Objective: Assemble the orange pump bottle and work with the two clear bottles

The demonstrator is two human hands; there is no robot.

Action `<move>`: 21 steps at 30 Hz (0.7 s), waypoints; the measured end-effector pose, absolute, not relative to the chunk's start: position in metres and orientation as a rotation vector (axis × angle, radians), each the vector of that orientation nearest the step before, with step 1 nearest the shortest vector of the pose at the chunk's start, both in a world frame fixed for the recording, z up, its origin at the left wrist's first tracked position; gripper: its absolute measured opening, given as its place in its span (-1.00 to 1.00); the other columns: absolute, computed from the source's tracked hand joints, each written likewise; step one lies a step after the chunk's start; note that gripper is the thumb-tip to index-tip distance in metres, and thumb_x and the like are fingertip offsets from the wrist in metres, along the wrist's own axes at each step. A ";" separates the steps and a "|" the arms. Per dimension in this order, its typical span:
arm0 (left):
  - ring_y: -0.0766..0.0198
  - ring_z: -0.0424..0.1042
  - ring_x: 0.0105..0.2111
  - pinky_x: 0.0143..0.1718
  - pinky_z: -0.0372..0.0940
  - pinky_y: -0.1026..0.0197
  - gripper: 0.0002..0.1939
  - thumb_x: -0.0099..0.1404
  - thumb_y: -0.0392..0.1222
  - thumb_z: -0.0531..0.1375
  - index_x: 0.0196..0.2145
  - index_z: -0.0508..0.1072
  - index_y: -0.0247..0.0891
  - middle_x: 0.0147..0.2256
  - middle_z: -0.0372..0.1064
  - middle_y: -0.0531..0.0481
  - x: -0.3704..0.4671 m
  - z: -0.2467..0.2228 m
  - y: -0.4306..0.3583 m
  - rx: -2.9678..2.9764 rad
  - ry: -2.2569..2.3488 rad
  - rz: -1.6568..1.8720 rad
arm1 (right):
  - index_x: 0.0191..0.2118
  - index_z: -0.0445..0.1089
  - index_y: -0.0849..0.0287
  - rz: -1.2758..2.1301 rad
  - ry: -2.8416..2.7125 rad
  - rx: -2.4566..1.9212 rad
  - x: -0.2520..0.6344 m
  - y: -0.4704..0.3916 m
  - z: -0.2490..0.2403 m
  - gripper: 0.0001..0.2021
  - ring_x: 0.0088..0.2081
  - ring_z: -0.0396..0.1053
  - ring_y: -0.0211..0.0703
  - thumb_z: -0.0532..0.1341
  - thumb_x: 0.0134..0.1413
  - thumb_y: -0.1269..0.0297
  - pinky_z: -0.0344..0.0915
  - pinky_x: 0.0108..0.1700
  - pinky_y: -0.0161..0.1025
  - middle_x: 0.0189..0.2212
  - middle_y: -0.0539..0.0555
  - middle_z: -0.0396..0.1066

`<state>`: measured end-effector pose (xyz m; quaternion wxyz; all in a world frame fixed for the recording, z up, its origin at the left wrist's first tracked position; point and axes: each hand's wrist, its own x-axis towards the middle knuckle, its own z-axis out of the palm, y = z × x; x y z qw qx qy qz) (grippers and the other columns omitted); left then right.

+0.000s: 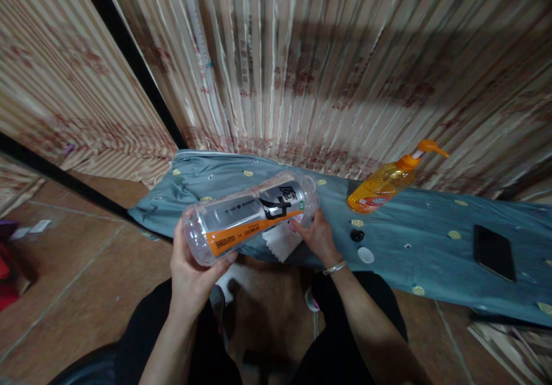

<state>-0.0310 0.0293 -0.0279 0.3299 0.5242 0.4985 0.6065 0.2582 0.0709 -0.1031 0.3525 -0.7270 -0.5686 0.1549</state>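
Observation:
A large clear plastic bottle (235, 212) with a silver, black and orange label lies tilted across both hands, above the cloth-covered table. Around its lower left end my left hand (194, 273) is closed, thumb along the underside. My right hand (317, 235), a bracelet at its wrist, grips the other end. A white paper or cloth piece with a wavy edge (280, 246) shows beneath the bottle beside my right hand; whether my fingers also hold it I cannot tell. Right of that hand are a small black cap (357, 235) and a white round disc (365, 254).
An orange pump bottle of yellow-orange liquid (382, 187) stands toward the table's back. A dark phone (494, 253) lies at the right on the blue-green tablecloth (435, 218). Patterned curtains (276, 74) hang behind, and black poles (133, 63) slant down at left.

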 end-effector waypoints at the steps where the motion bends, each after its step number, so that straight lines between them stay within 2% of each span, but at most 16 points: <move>1: -0.38 0.47 0.37 0.37 0.41 -0.25 0.14 -0.09 -0.08 0.70 0.40 0.42 -0.26 0.33 0.48 -0.39 -0.031 -0.029 0.029 1.379 1.298 1.583 | 0.01 0.26 0.05 0.396 -1.468 -1.876 0.258 0.071 -0.104 -0.60 -0.03 0.66 0.25 0.40 0.14 0.18 0.58 0.06 0.07 -0.08 0.27 0.62; 6: -0.36 0.47 0.37 0.37 0.42 -0.23 0.13 -0.07 -0.08 0.70 0.41 0.41 -0.25 0.37 0.45 -0.39 -0.032 -0.029 0.029 1.388 1.284 1.585 | -0.03 0.23 0.00 0.359 -1.457 -1.839 0.259 0.071 -0.110 -0.63 -0.10 0.65 0.20 0.38 0.14 0.22 0.58 0.01 0.08 -0.14 0.21 0.62; 13: -0.35 0.52 0.32 0.32 0.47 -0.21 0.13 -0.09 -0.06 0.70 0.40 0.43 -0.23 0.33 0.50 -0.36 -0.033 -0.027 0.030 1.402 1.314 1.573 | -0.04 0.26 -0.02 0.307 -1.468 -1.840 0.262 0.073 -0.120 -0.63 -0.12 0.66 0.21 0.40 0.16 0.12 0.60 -0.04 0.08 -0.15 0.18 0.63; 21: -0.40 0.50 0.33 0.32 0.46 -0.25 0.13 -0.15 -0.06 0.70 0.35 0.44 -0.28 0.32 0.49 -0.41 -0.026 -0.022 0.030 1.336 1.314 1.599 | 0.04 0.34 0.04 0.286 -1.489 -1.817 0.268 0.078 -0.134 -0.56 -0.12 0.67 0.23 0.41 0.15 0.01 0.64 -0.03 0.21 -0.15 0.19 0.63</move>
